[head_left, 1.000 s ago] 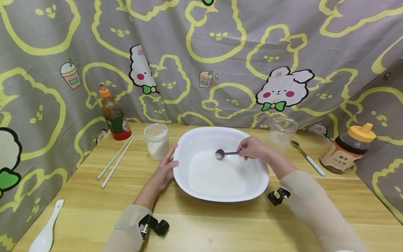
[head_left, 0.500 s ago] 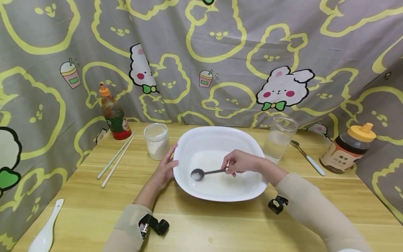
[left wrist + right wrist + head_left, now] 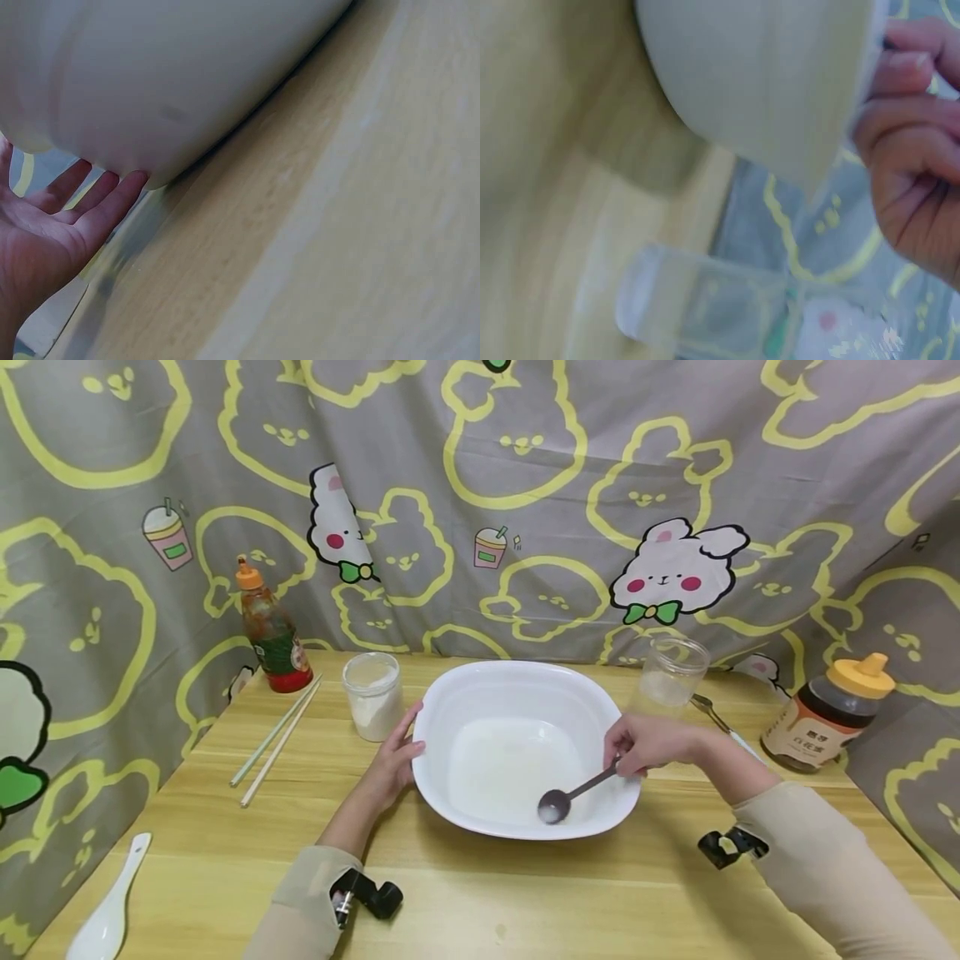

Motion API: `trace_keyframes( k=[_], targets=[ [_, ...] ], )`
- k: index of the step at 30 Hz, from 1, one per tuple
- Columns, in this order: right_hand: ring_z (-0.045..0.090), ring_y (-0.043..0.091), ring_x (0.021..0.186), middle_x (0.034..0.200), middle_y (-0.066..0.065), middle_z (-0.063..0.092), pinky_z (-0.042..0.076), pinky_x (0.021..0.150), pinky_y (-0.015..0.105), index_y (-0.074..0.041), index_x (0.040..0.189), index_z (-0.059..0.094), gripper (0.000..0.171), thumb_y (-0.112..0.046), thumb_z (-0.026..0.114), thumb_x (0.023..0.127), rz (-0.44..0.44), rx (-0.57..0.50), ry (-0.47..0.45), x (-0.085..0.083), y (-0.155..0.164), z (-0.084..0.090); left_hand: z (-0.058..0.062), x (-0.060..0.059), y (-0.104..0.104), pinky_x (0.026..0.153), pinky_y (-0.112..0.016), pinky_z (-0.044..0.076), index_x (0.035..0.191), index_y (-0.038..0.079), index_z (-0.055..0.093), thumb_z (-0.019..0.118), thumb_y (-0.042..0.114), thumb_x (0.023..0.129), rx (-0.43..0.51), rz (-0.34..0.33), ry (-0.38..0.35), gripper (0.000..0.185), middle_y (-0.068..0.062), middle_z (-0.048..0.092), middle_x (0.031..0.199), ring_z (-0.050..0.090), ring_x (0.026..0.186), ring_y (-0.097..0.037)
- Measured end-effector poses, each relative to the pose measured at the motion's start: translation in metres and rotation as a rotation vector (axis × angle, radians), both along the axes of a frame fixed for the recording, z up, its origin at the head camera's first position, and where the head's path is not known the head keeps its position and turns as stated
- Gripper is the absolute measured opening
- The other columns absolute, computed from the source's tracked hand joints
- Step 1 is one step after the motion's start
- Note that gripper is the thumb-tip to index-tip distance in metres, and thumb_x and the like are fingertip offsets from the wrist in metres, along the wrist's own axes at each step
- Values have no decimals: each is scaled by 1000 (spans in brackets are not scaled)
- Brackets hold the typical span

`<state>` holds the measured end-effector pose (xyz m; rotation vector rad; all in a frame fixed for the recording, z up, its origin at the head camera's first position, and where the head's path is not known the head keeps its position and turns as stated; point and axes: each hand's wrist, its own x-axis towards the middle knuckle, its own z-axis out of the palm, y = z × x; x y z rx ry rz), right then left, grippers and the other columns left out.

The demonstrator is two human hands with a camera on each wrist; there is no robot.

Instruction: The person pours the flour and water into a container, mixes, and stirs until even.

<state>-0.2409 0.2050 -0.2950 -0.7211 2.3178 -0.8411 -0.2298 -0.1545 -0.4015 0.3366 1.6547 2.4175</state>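
Note:
A wide white bowl (image 3: 450, 689) stands mid-table with a thin white liquid in its bottom. My right hand (image 3: 647, 745) pinches the handle of a dark metal spoon (image 3: 572, 797), and the spoon's head lies in the liquid at the bowl's near right. My left hand (image 3: 392, 758) rests flat with straight fingers against the bowl's left outer wall (image 3: 172, 82). In the left wrist view the left hand (image 3: 52, 225) touches that wall. The blurred right wrist view shows the right hand's curled fingers (image 3: 911, 150) beside the bowl's rim (image 3: 780, 97).
On the wooden table: a jar of white powder (image 3: 372, 695), a red sauce bottle (image 3: 271, 631), chopsticks (image 3: 276, 739), a white ceramic spoon (image 3: 108, 917) at front left, a clear glass jar (image 3: 670, 677), a white-handled spoon (image 3: 720, 720), and a honey bottle (image 3: 827, 713). Patterned cloth walls enclose three sides.
My right hand has swept the spoon round inside the bowl, from the far middle, through the near left, to the near right. The left hand has stayed against the bowl.

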Motion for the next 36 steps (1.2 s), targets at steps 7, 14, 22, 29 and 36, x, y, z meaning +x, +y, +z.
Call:
trace_keyframes(
  k=[7, 14, 22, 29, 36],
  targets=[
    [43, 13, 47, 56, 5, 52, 33, 42, 22, -2, 75, 62, 9, 1, 55, 70, -172, 131, 142, -16, 8, 8, 0, 0, 0, 78, -50, 40, 139, 21, 15, 46, 8, 80, -3, -2, -4, 68, -23, 26, 131, 35, 108, -42],
    [45, 15, 49, 54, 4, 52, 36, 45, 25, 3, 80, 62, 12, -1, 55, 71, -283, 77, 244, -35, -19, -7, 0, 0, 0, 73, -42, 46, 139, 19, 15, 47, 9, 79, -4, 5, 12, 69, -26, 28, 128, 47, 99, -32],
    [41, 10, 41, 50, 4, 53, 34, 39, 21, 5, 87, 59, 14, 0, 57, 74, -218, -88, 198, -40, -58, -34, 0, 1, 0, 73, -43, 45, 139, 18, 15, 45, 6, 80, -2, 0, 29, 67, -28, 28, 127, 45, 100, -36],
    [39, 10, 40, 53, 6, 54, 31, 38, 21, 1, 88, 60, 11, -2, 58, 77, -71, -133, 74, -25, -73, -41, 0, 1, 0, 72, -40, 47, 139, 18, 15, 46, 7, 79, 2, 4, 26, 68, -29, 27, 128, 46, 99, -34],
    [35, 8, 37, 50, 4, 51, 28, 37, 18, 0, 85, 62, 10, 0, 58, 76, 124, -130, -47, -5, -55, -31, 0, 1, 0, 73, -41, 46, 139, 18, 15, 46, 7, 79, 1, 4, 18, 69, -29, 27, 128, 46, 99, -32]
  ],
)
